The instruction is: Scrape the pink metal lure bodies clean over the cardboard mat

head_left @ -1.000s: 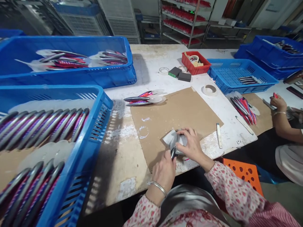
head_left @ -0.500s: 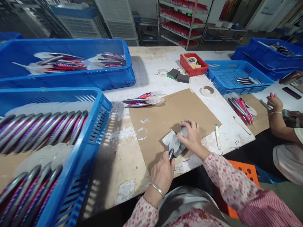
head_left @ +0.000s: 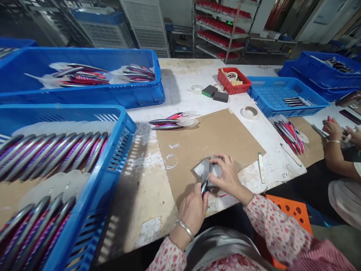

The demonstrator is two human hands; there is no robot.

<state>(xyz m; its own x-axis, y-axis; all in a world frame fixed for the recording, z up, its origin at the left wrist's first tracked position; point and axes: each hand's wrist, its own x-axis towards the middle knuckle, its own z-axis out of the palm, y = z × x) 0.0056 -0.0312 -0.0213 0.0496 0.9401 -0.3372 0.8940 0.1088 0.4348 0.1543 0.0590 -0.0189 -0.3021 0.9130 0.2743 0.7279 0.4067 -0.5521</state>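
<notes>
My left hand (head_left: 193,207) is closed around the dark body of a fishing lure (head_left: 204,186) near the front edge of the table. The lure's greyish clear lip (head_left: 206,171) points away from me, turned nearly edge-on. Curled beside the lip, my right hand (head_left: 228,176) grips a grey pad (head_left: 217,171) that looks like sandpaper; its fingers partly hide both. A pale grey sheet (head_left: 199,169) lies beneath on the brown cardboard (head_left: 194,145). Several more lures (head_left: 169,122), with silver-black backs, pink-purple sides and clear round lips, rest at the cardboard's far left corner.
Blue crates of lures (head_left: 128,124) line the left side. Beyond the cardboard are dark sanding blocks (head_left: 220,96), tape rolls (head_left: 249,112) and a red basket (head_left: 235,88). A white-handled tool (head_left: 261,168) lies right. A co-worker's hands (head_left: 332,128) are at far right.
My right hand has shifted slightly left and down against the lip, which now shows narrower, more edge-on. My left hand keeps its hold. A co-worker's second hand has come into view.
</notes>
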